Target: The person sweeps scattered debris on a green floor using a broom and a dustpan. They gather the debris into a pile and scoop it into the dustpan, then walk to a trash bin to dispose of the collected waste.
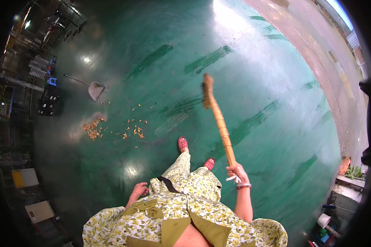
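Observation:
My right hand is wrapped round the near end of a broom with a pale, banded handle. A white cord hangs at the grip. The broom slants forward and a little left, its brown bristle end slightly blurred over the green floor. Down by my left hip, my left hand has loosely bent fingers and nothing visible in it. Forward and left lies a heap of dry yellow-brown leaves. Scattered leaves are strewn between it and my feet. Beyond the heap rests a long-handled dustpan.
Dark crates, a blue stool and racks line the left side. Boxes stand at the lower left. At right the green floor meets grey paving. Plants and assorted items sit at the lower right.

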The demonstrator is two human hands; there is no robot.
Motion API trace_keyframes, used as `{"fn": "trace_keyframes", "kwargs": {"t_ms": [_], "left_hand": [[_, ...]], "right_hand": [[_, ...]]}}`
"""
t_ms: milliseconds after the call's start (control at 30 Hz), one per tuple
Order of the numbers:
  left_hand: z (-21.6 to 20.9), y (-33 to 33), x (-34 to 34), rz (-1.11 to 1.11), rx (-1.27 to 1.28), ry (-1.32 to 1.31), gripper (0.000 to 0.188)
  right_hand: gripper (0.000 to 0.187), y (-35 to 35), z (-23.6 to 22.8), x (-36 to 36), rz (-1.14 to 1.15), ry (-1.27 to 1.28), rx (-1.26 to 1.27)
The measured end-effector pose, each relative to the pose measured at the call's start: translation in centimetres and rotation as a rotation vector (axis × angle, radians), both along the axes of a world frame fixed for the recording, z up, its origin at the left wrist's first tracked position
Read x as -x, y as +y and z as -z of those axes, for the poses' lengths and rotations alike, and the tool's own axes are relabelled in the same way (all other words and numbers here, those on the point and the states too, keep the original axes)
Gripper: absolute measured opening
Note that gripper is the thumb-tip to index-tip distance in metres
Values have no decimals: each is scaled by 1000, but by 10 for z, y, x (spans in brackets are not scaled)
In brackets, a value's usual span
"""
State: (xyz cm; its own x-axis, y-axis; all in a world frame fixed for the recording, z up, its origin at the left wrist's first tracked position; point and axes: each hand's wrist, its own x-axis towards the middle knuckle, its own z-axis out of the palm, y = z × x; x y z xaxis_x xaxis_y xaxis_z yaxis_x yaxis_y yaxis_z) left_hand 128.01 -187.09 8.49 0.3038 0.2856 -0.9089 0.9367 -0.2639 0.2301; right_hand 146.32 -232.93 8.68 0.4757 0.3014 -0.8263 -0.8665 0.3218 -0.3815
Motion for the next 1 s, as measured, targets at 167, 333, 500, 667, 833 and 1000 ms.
{"fn": "trace_keyframes", "kwargs": {"t_ms": [167, 333, 500, 667, 833, 1000], "left_hand": [[60, 30, -32, 308, 40, -104, 40], [52, 51, -117, -222, 89, -242, 41], [4, 59, -171, -280, 18, -351, 38], [14, 41, -158, -460, -81, -179, 38], [-5, -19, -181, 55, -28, -153, 28], [42, -44, -198, -56, 93, -365, 29]], "right_hand": [[25, -43, -15, -43, 147, -131, 331], [4, -116, 11, -130, 386, 41, 140], [10, -131, 50, -213, 536, 123, 26], [7, -51, 69, -259, 30, 67, 416], [13, 53, 103, -241, -519, -56, 587], [8, 95, 27, -298, -579, 189, -32]]}}
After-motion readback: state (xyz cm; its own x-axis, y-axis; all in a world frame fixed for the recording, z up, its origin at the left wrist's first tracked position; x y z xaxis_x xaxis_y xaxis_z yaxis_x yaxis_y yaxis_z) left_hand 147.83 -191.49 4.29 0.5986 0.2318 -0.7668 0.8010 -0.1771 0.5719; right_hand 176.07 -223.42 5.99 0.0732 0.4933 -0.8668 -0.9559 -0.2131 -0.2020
